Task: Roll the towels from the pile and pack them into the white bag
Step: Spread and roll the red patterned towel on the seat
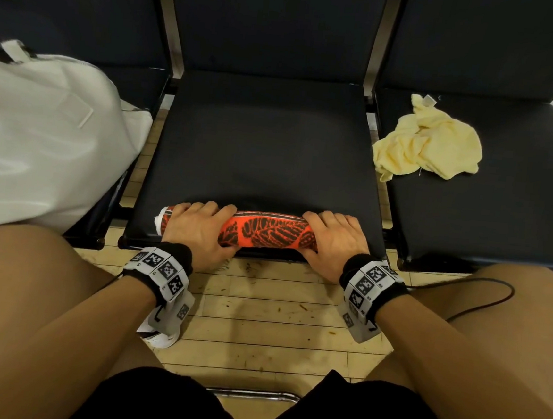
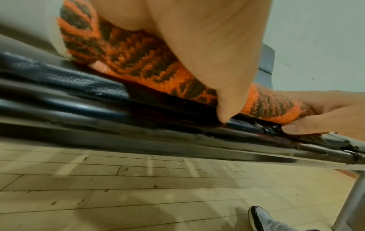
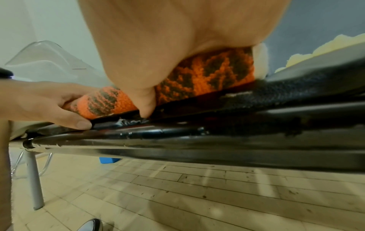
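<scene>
Both hands clamp the rolled orange-and-black patterned terry towel (image 1: 268,230) at the near edge of the middle black padded seat (image 1: 263,148).

The left hand (image 1: 200,227) and right hand (image 1: 332,241) curl over opposite ends, thumbs tucked underneath, likely to stop the roll unwinding. The white fabric bag (image 1: 40,142) waits beyond the left hand; a crumpled pale-yellow towel (image 1: 431,144) lies beyond the right, still unrolled.

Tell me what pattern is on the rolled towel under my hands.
Orange with dark leaf-like shapes on the rolled towel, clearest in the head view.
</scene>
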Tool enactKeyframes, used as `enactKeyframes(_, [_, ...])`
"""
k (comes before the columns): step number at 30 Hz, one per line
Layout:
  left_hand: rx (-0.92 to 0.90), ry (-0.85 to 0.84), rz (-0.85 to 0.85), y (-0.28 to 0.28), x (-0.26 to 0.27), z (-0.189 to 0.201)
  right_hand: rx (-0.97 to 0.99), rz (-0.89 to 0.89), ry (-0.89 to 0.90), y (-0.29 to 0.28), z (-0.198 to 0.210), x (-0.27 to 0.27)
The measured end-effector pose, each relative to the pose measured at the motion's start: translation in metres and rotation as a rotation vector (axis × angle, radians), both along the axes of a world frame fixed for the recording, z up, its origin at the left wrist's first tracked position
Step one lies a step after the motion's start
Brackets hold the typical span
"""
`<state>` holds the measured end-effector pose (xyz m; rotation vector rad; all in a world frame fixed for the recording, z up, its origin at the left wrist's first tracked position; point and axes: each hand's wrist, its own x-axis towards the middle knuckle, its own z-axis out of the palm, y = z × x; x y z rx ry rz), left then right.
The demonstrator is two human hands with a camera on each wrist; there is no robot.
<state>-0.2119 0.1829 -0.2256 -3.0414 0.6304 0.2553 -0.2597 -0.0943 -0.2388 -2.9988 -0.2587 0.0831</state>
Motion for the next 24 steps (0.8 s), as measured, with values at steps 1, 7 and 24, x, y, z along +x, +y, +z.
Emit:
enactKeyframes(1, [0.000,-0.001,-0.003,0.001,0.001,0.002,-0.001,0.001,-0.016,0.000,0.001,0.000])
enactKeyframes(7, [-0.041,0.037,0.022,0.006,-0.003,0.008,0.031,0.006,0.002,0.005,0.005,-0.005])
enactKeyframes(24, [-0.145,-0.284,0.201,0.062,0.037,0.128,0.085,0.164,-0.277,0.056,0.145,0.065])
